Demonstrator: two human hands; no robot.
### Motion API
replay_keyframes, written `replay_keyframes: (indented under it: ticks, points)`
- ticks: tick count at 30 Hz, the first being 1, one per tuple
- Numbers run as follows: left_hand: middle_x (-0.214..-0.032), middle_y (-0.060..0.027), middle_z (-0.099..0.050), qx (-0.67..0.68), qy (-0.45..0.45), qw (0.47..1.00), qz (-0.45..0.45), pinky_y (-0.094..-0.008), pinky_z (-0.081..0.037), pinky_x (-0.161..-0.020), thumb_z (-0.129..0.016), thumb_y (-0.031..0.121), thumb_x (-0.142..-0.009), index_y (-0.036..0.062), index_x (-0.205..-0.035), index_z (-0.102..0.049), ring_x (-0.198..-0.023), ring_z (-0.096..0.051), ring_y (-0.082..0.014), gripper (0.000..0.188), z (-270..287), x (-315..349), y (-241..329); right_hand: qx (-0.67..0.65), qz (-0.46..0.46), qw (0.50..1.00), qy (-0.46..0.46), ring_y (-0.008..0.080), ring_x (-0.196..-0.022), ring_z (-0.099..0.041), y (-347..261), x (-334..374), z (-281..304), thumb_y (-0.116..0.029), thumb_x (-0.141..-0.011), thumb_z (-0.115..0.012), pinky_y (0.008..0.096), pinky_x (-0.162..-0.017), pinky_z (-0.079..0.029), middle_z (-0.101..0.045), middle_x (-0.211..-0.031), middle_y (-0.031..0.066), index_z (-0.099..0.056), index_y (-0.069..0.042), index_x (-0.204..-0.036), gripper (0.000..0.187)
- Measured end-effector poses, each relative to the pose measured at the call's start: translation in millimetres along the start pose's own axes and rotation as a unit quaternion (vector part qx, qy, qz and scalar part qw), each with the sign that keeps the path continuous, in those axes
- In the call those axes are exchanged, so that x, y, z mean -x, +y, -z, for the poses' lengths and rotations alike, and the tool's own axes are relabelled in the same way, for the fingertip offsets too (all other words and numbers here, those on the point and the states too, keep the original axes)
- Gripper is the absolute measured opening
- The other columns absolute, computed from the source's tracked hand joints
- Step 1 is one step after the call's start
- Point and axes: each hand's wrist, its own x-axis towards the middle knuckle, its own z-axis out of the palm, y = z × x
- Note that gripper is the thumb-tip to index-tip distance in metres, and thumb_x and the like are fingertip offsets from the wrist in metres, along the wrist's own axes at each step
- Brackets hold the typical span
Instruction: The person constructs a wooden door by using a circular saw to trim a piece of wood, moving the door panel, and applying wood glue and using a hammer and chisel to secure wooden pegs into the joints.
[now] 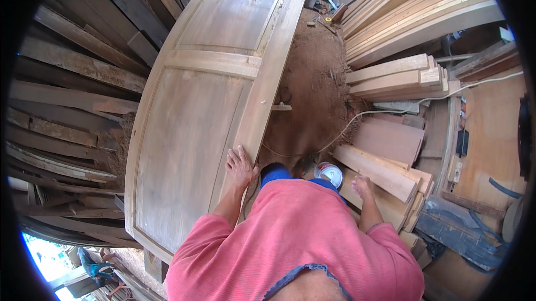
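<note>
A large wooden panel door [188, 133] of pale wood lies to my left, its long side running away from me. It has a raised frame, a cross rail [215, 62] and two recessed panels. My left hand [241, 167] rests flat on the door's near right stile, fingers spread, holding nothing. My right hand [363, 186] hangs by my right side with its fingers curled; what they hold, if anything, is hidden. Nearest to it stands a round white tub [328, 175], beside my leg.
Dark planks [72, 94] are stacked along the left. Pale boards [413, 16] and short beams [396, 75] lie at the right. A light cable [357, 117] crosses the brown, dusty floor [312, 78]. Loose boards [379, 170] lie close by my right hand.
</note>
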Motion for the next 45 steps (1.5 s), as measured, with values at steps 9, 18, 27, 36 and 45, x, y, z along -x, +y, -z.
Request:
replay_keyframes:
  ticks: [9, 18, 27, 36, 45]
  points:
    - [-0.163, -0.0363, -0.005, -0.009, -0.011, 0.999, 0.043, -0.0669, -0.008, -0.120, -0.079, 0.038, -0.073, 0.0055, -0.162, -0.003, -0.152, -0.005, -0.0540, 0.122, -5, -25, 20, -0.078, 0.010, 0.996, -0.035, 0.0168, -0.066, -0.063, -110, -22, -23, -0.028, -0.103, -0.051, 0.0318, -0.054, -0.049, -0.071, -0.098, 0.0083, -0.058, -0.007, -0.129, 0.034]
    - [-0.163, -0.0360, -0.010, 0.018, 0.129, 0.979, -0.154, -0.0632, -0.006, -0.123, -0.068, 0.042, -0.081, -0.0076, -0.158, -0.013, -0.154, -0.005, -0.0497, 0.107, 35, -192, 120, -0.014, 0.065, 0.997, -0.028, 0.0171, -0.068, -0.065, -238, -64, -6, -0.026, -0.101, -0.056, 0.0346, -0.054, -0.052, -0.072, -0.099, 0.0102, -0.058, -0.006, -0.129, 0.035]
    - [-0.165, -0.0331, -0.010, 0.069, 0.089, 0.974, -0.195, -0.0590, -0.003, -0.125, -0.075, 0.044, -0.071, -0.0076, -0.158, -0.014, -0.155, -0.002, -0.0477, 0.119, 84, -308, 183, -0.164, 0.065, 0.983, 0.054, 0.0129, -0.058, -0.059, -329, -107, 18, -0.027, -0.101, -0.054, 0.0285, -0.047, -0.044, -0.069, -0.087, 0.0051, -0.062, -0.014, -0.112, 0.019]
    - [-0.167, -0.0263, -0.012, 0.076, 0.059, 0.986, -0.137, -0.0535, -0.001, -0.126, -0.080, 0.045, -0.068, -0.0006, -0.159, -0.018, -0.156, -0.003, -0.0424, 0.119, 97, -315, 195, 0.027, 0.050, 0.997, -0.060, 0.0183, -0.064, -0.061, -467, -130, 13, -0.020, -0.096, -0.054, 0.0345, -0.054, -0.049, -0.072, -0.092, 0.0109, -0.065, -0.002, -0.117, 0.030]
    - [-0.168, -0.0188, -0.017, 0.011, 0.126, 0.989, -0.076, -0.0531, -0.002, -0.127, -0.081, 0.045, -0.067, 0.0088, -0.161, -0.020, -0.157, -0.007, -0.0387, 0.118, 63, -321, 190, 0.187, 0.090, 0.970, -0.128, 0.0196, -0.067, -0.064, -679, -228, -37, -0.027, -0.099, -0.056, 0.0369, -0.054, -0.050, -0.068, -0.086, 0.0071, -0.063, -0.006, -0.106, 0.023]
